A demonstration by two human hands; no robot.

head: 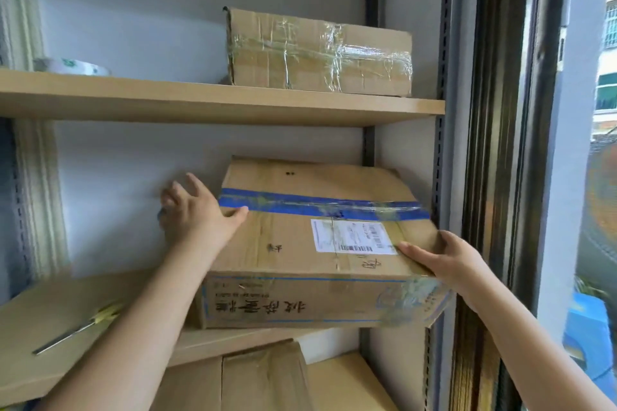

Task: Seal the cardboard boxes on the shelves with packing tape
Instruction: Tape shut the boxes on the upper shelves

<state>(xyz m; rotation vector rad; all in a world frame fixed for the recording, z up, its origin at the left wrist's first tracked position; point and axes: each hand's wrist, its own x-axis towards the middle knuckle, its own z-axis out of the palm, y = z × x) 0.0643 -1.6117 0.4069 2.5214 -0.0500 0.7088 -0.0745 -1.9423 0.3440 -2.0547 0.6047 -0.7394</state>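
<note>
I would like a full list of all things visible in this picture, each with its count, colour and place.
large cardboard box: one, brown with blue tape and a white label, middle shelf, right side
taped cardboard box: one, brown wrapped in clear tape, upper shelf, right side
tape roll: one, clear with green print, upper shelf, left side
screwdriver: one, yellow handle and metal shaft, middle shelf, left side
lower cardboard boxes: at least two, brown, under the middle shelf
shelves: three boards seen, light wood on grey metal posts
window frame: one, dark, right of the shelves
left hand: one, on the large box's left edge
right hand: one, gripping its near right corner
</note>
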